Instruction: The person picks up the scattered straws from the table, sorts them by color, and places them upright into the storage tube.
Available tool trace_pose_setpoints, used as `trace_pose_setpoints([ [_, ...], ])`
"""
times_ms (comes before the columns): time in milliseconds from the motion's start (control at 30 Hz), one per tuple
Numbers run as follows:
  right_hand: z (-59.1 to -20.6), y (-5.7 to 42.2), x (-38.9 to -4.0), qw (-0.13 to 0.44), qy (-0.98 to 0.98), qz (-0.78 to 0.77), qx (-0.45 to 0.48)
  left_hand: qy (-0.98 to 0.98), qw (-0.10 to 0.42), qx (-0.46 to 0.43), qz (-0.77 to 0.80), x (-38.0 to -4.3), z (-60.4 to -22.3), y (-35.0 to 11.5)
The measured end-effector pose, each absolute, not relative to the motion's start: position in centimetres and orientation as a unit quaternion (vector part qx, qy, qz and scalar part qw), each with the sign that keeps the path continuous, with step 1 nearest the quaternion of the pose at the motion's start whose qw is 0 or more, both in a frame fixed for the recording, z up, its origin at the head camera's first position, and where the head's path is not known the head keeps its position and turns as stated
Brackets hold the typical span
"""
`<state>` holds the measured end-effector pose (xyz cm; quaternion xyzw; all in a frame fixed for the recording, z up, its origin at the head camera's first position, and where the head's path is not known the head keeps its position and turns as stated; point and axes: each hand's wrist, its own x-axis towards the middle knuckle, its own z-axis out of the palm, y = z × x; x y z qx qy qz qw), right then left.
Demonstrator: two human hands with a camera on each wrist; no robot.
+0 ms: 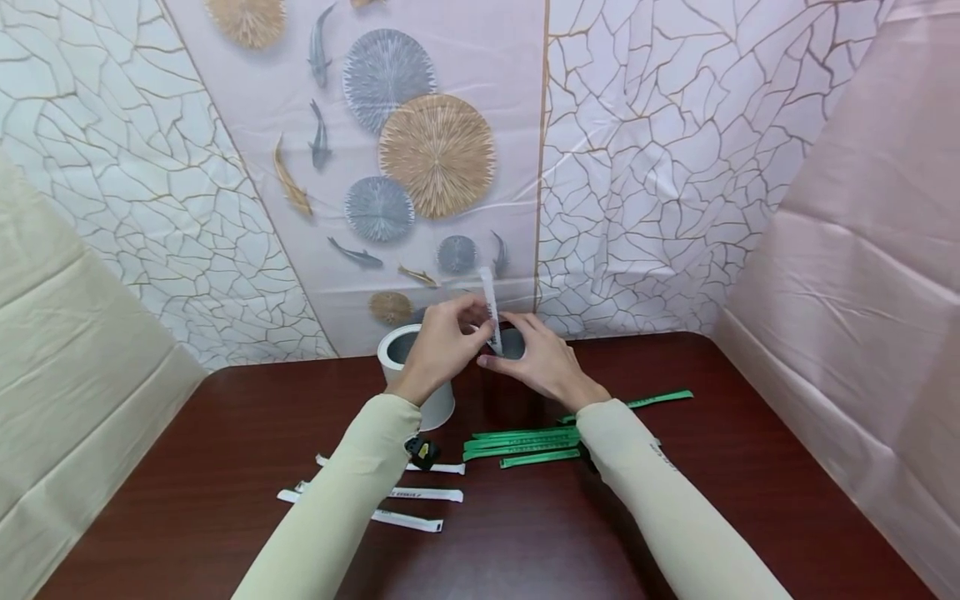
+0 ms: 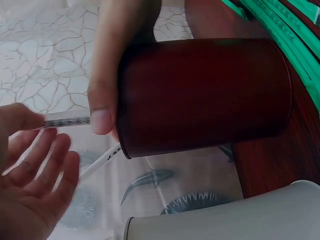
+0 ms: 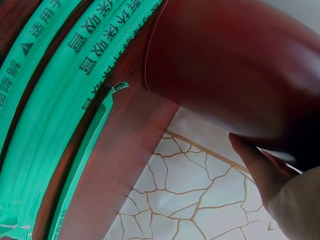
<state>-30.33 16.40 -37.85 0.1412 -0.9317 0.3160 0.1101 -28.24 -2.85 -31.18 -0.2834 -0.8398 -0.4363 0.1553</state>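
My left hand pinches a white paper-wrapped straw between thumb and fingers. The straw stands nearly upright, its lower end at the mouth of a dark red cylindrical container. Around that container's rim my right hand is curled, the thumb on the near side. Another white straw pokes out of the red container's mouth in the left wrist view. Just left stands a white cylindrical container, partly behind my left wrist. The red container's inside is mostly hidden.
Several green-wrapped straws lie in front of the red container, with one green straw reaching out to the right. Several white straws lie at the front left, partly under my left forearm. A patterned cloth hangs behind the table.
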Motion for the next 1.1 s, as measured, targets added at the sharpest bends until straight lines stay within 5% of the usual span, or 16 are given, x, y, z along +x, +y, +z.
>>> trace_pose_setpoints([
  [400, -38.0, 16.5, -30.3, 0.115, -0.93, 0.315, 0.149, -0.877, 0.073, -0.335, -0.338, -27.8, -31.8, -3.5],
  [867, -37.6, 16.5, -30.2, 0.11, -0.933, 0.309, 0.146, -0.889, 0.198, -0.299, -0.286, -24.5, -28.8, -10.6],
  [1100, -37.7, 16.3, -30.4, 0.105, -0.937, 0.303, 0.138, -0.912, 0.165, -0.228, -0.299, -23.8, -30.4, -15.8],
])
